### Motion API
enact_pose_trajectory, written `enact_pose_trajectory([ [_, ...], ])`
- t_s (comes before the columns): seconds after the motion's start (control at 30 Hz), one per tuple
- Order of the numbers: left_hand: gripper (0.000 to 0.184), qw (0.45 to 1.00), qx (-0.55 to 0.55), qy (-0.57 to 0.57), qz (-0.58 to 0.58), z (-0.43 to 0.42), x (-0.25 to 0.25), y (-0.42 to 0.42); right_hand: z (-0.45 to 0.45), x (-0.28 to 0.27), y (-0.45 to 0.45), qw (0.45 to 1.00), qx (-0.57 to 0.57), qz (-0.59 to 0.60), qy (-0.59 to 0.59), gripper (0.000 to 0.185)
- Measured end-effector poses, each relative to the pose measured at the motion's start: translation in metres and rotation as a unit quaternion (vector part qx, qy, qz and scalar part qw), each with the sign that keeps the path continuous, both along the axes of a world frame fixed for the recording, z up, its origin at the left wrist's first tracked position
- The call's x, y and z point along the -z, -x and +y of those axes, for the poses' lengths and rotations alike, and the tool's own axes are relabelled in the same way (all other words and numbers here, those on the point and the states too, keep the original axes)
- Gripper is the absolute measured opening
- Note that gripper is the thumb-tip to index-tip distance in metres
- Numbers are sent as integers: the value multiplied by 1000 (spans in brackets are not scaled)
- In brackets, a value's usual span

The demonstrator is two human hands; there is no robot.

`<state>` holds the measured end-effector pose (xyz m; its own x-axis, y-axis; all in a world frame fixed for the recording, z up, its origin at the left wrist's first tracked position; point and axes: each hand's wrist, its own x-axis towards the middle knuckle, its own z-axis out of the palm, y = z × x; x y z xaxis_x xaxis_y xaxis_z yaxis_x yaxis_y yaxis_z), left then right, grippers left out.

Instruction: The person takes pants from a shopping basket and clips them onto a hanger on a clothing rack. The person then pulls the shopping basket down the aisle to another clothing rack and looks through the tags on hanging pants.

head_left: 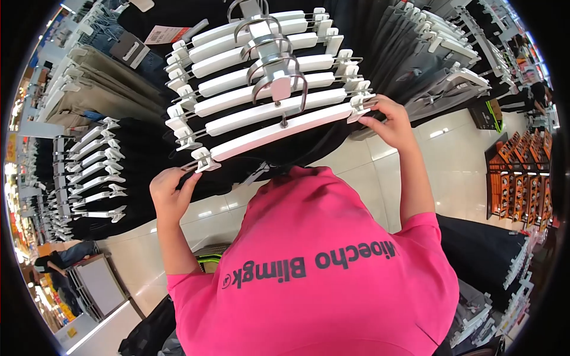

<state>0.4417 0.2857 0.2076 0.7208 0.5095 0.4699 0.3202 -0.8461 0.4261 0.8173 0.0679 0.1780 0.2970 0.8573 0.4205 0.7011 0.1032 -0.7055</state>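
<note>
A white clip hanger (282, 132) hangs nearest me at the front of a rail, with dark trousers (237, 173) below it. At its left end, my left hand (169, 193) pinches the white clip (205, 159) between thumb and fingers. My right hand (389, 121) is closed in the same way on the clip (358, 110) at the right end. Behind this hanger, several more white clip hangers (264, 98) stand in a row, their metal hooks (279, 65) on the rail. Whether the clips are pressed apart, I cannot tell.
Beige trousers (98, 89) and black garments (142, 172) hang at the left. Grey trousers (409, 53) hang at the right. An orange and black display rack (519, 175) stands farther right on the tiled floor (451, 160). Another person (62, 267) is at the lower left.
</note>
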Motion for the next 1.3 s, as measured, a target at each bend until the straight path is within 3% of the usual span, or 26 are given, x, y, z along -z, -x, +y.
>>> enact_pose_trajectory([
  [0.27, 16, 999, 49, 16, 4, 11, -4, 11, -11, 7, 11, 998, 27, 43, 23, 20],
  [0.4, 14, 999, 24, 20, -18, 16, -3, 1, -4, 24, 17, 996, 69, 50, 0, 19],
  [0.47, 15, 996, 15, 84, -33, 13, -3, -3, 1, 28, 25, 981, 79, 177, -24, 22],
  [0.63, 37, 980, 36, 192, -44, 10, 6, 1, -4, 28, 31, 979, 61, 193, -5, 26],
  [0.83, 38, 964, 15, 257, -71, -2, -10, -14, -2, 43, 27, 970, 59, 234, -32, 27],
  [0.93, 40, 961, 41, 246, -123, 3, -3, -22, -2, 42, 34, 937, 46, 341, -55, 27],
  [1.0, 36, 939, 27, 324, -112, 0, -9, -26, -3, 42, 34, 926, 38, 370, -55, 25],
  [1.3, 29, 977, -2, 209, -45, -6, -6, -26, -9, 38, 35, 948, 51, 301, -90, 21],
])
